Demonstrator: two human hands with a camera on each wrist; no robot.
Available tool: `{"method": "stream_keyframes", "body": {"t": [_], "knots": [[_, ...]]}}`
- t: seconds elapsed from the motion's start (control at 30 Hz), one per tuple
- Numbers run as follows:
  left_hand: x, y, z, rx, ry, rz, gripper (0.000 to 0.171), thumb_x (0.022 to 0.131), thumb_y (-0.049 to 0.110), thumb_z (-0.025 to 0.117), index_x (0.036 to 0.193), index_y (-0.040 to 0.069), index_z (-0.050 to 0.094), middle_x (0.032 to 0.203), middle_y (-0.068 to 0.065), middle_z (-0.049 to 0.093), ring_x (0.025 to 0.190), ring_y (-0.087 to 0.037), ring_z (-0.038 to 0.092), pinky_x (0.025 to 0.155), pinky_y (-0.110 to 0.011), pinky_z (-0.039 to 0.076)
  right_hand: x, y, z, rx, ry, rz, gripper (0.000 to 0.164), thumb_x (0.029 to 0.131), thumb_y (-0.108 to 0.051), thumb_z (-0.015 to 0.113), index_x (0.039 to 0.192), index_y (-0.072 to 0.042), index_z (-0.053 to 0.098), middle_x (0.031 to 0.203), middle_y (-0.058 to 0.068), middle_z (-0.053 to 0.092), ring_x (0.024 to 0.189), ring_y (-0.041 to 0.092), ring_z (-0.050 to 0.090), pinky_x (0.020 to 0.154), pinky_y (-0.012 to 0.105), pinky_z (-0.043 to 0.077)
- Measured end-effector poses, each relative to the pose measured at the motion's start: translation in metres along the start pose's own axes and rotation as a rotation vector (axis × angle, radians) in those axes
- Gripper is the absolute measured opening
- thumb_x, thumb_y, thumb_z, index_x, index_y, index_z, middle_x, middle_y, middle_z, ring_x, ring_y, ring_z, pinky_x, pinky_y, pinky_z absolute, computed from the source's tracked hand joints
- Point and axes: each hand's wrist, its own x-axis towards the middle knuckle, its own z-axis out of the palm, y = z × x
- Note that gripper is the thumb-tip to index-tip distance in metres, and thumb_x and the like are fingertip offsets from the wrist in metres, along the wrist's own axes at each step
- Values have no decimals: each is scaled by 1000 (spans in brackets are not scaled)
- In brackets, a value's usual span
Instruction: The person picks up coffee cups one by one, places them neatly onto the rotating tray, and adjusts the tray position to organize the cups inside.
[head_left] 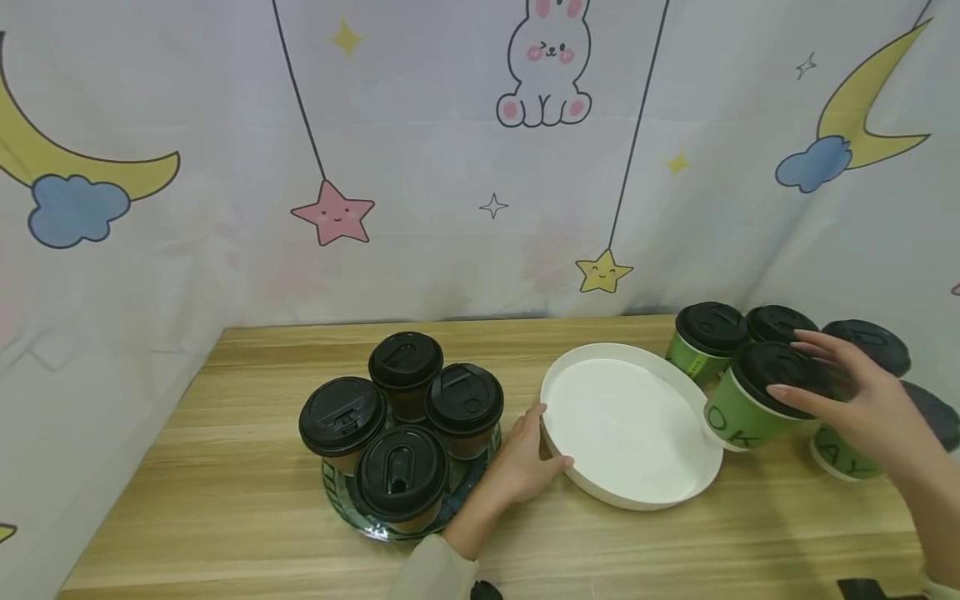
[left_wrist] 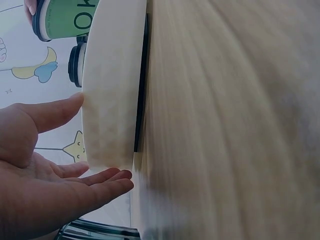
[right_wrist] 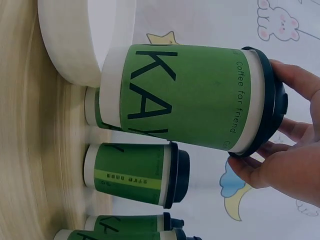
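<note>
My right hand (head_left: 873, 400) grips a green paper coffee cup (head_left: 750, 412) by its black lid (right_wrist: 265, 105). In the right wrist view the cup is raised above the wooden table, its white base overlapping the rim of a round white tray (head_left: 630, 425). Thumb and fingers spread about the lid's edge. On the tray's near left side, my left hand (head_left: 525, 467) touches the wall with extended fingers. The left wrist view shows its thumb at the upper rim and the fingertips (left_wrist: 122, 180) against the side. Nothing stands in the tray.
Several more green cups (right_wrist: 132, 172) with black lids stand right of the tray, close together. To the left, several brown cups with black lids (head_left: 401, 471) crowd a clear glass plate (head_left: 360, 523). A printed white curtain (head_left: 442, 150) hangs behind the wooden table (head_left: 225, 467).
</note>
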Motion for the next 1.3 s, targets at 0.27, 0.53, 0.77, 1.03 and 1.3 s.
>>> {"method": "stream_keyframes", "body": {"t": [0.27,0.53,0.77,1.03,1.3], "knots": [[0,1,0,-5,-6,-4,72,83,17,67,139,-2,26,138,-25,32,126,-39,31,98,-51,32,-2,-24,9,33,-15,-37,86,76,-50,69,143,-42,17,141,20,30,123,51,26,89,66,24],[-1,1,0,4,-1,-3,72,83,17,68,139,-2,27,137,-25,33,126,-39,31,98,-51,32,-9,-62,11,44,-42,-34,83,81,-40,68,146,-26,20,140,21,32,123,44,31,98,51,29],[-1,1,-1,5,-3,1,72,83,17,67,139,-2,26,138,-25,32,127,-39,31,98,-51,32,-15,-86,9,127,-100,-62,78,84,-33,67,146,-19,22,140,22,31,124,45,28,98,57,24],[0,2,-1,11,-5,-14,74,82,18,69,139,-2,27,137,-25,33,126,-38,32,98,-50,32,-15,-96,17,147,-131,-116,77,83,-28,69,144,-11,26,136,22,36,121,44,31,94,59,25],[0,3,-1,9,-5,-30,76,81,18,70,140,0,26,138,-23,33,127,-37,31,99,-50,31,-13,-108,29,166,-159,-160,76,82,-26,70,142,-7,29,132,22,40,118,44,36,91,58,31]]}}
